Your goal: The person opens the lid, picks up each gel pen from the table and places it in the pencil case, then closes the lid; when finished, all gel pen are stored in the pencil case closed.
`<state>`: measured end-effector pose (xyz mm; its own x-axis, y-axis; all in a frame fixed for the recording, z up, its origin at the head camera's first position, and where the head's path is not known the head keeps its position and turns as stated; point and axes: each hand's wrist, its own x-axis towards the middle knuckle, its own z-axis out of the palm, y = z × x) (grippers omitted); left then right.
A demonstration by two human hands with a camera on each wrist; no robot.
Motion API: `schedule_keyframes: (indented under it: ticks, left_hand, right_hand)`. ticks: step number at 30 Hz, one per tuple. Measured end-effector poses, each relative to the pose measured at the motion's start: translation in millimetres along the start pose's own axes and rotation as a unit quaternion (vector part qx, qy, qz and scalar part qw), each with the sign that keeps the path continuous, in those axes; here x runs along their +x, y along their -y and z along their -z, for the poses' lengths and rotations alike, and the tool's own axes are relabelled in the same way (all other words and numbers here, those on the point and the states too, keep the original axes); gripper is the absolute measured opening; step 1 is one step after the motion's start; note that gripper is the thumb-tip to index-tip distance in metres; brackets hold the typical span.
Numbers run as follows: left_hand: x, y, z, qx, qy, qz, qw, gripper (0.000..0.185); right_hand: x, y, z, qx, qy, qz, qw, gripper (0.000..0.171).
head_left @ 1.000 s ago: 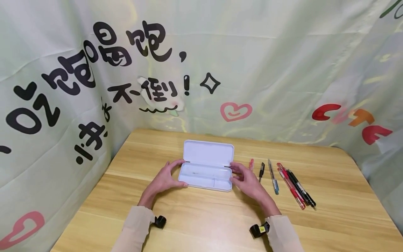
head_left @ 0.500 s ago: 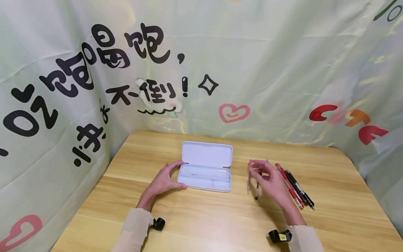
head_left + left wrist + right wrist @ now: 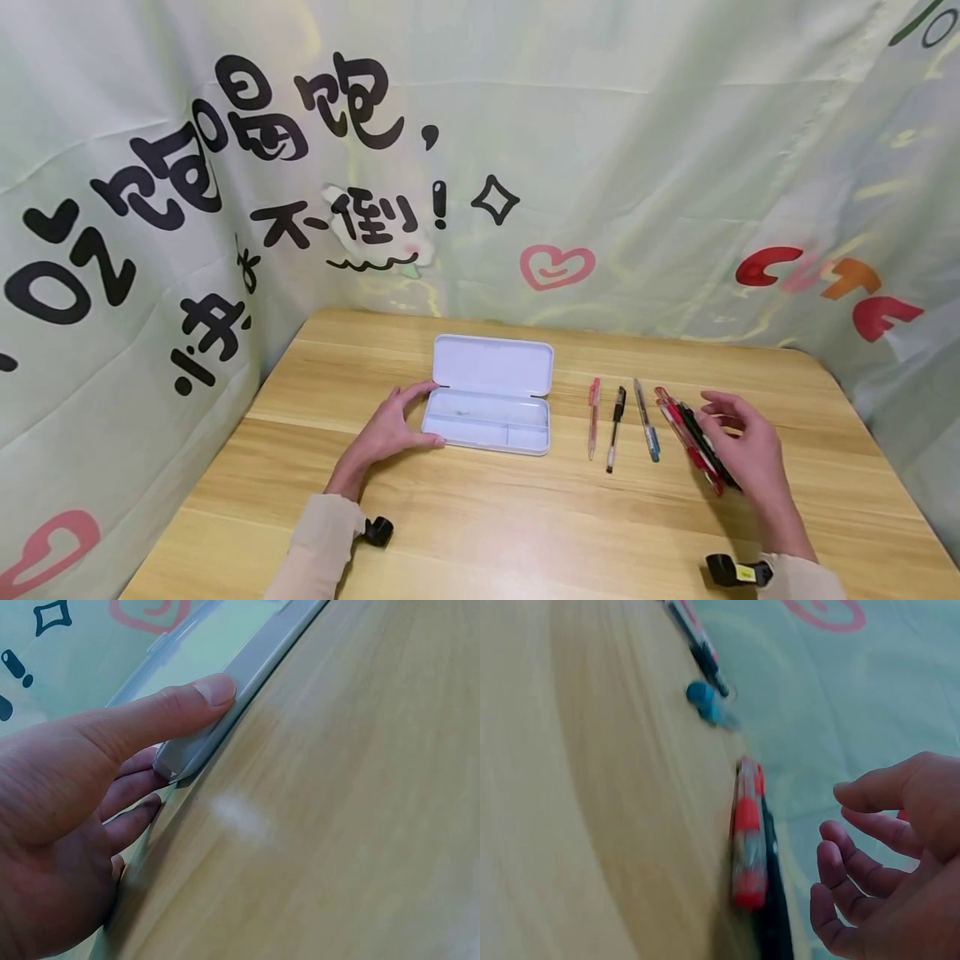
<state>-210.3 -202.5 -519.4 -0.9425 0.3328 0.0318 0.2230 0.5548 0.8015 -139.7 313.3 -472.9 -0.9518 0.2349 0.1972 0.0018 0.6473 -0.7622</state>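
A pale lilac pencil case (image 3: 492, 365) stands with its lid raised, showing a divided tray inside. My left hand (image 3: 390, 423) grips its left end; in the left wrist view the thumb (image 3: 214, 690) presses on the rim while the fingers reach round the back corner. At the right, my right hand (image 3: 750, 442) hovers beside a bundle of red pens (image 3: 688, 442) and black pens (image 3: 703, 433), partly covering them in the head view. The right wrist view shows loosely bent fingers (image 3: 855, 881) apart from the red pen (image 3: 748, 851), holding nothing.
Between the case and the bundle lie a pink pen (image 3: 593, 421), a black-capped pen (image 3: 616, 427) and a blue-ended pen (image 3: 647, 421), side by side. A printed curtain (image 3: 637, 192) hangs along the back and sides of the wooden table (image 3: 480, 517).
My right hand has left the pencil case's right end and travelled right, over the single pens, to the bundle. My left hand keeps its place on the case.
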Motion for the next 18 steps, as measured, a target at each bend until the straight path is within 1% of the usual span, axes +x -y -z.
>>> schedule_keyframes:
  ticks: [3, 6, 8, 13, 18]
  left_hand:
    - [0.7, -0.2, 0.2, 0.0, 0.001, -0.004, 1.0, 0.093]
    - [-0.3, 0.6, -1.1, -0.001, 0.002, -0.002, 1.0, 0.093]
    - [-0.5, 0.0, -1.6, -0.002, 0.003, -0.003, 1.0, 0.093]
    - [-0.8, -1.2, -1.2, 0.002, 0.003, -0.003, 1.0, 0.092]
    - [-1.6, -1.4, -0.8, 0.009, -0.002, -0.005, 0.9999, 0.092]
  right_hand:
    - [-0.6, -12.0, 6.0, -0.017, 0.005, -0.014, 1.0, 0.037]
    - [-1.7, -23.8, 9.5, -0.042, 0.027, -0.024, 0.998, 0.036]
    - [-1.2, -29.5, 11.9, -0.057, 0.044, -0.022, 0.997, 0.034]
    - [0.5, -35.3, 17.0, -0.077, 0.079, -0.02, 0.994, 0.035]
    - [3.4, -35.6, 19.9, -0.099, 0.099, -0.022, 0.99, 0.032]
